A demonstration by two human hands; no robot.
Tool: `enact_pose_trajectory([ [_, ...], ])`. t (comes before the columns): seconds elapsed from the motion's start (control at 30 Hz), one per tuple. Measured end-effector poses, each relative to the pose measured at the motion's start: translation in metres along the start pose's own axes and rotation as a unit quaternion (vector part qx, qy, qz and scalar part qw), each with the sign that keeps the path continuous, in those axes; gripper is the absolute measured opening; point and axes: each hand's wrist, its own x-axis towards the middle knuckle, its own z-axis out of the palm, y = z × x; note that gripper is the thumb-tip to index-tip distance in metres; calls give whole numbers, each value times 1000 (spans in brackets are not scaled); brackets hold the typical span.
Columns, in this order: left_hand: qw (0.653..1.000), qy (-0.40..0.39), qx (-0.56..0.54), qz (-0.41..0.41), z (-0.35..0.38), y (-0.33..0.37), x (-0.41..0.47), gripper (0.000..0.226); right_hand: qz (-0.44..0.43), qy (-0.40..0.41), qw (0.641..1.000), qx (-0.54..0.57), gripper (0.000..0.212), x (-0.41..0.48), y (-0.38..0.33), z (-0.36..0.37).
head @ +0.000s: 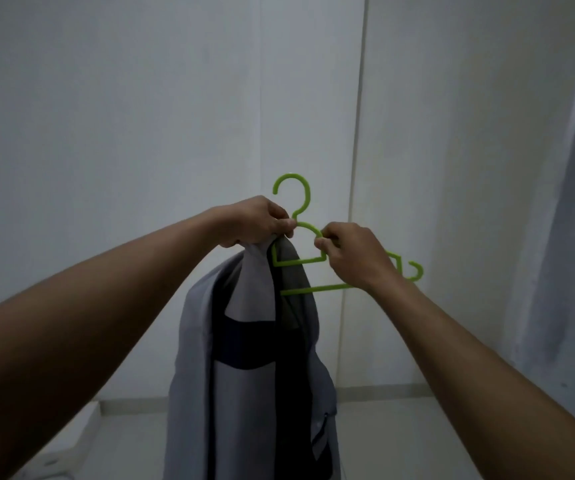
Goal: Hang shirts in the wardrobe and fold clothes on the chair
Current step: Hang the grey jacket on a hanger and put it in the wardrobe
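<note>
Against the wall (140,116), left hand (256,221) grips hanger (313,289) and shirt (244,375); right hand (353,252) pinches, partly hiding it.

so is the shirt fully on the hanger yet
Not fully. The shirt hangs bunched off the hanger at its left end, under the left hand; the right end is bare.

Both bare arms reach forward and up. The left hand (261,221) pinches the hanger (299,261) at its neck; the right hand (351,254) grips its right shoulder.
</note>
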Motion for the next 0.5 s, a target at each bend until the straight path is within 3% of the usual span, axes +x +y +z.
enact_pose_trajectory([
  [0.03,1000,12,13,5,-1,0,1,29,-19,18,999,-22,21,0,1,7],
  [0.13,998,49,27,19,-4,-1,4,27,-85,123,986,-71,51,-14,4,33],
  [0.23,996,81,18,20,-14,-4,9,26,-122,236,963,-44,48,-41,9,59],
  [0.37,993,107,52,16,-28,-5,10,27,-39,111,991,-62,68,-69,14,100],
  [0.43,991,126,42,18,-39,-7,9,28,1,18,996,-92,58,-71,19,113],
  [0.5,990,135,44,17,-50,-11,5,27,83,-88,992,-43,38,-62,29,116],
])
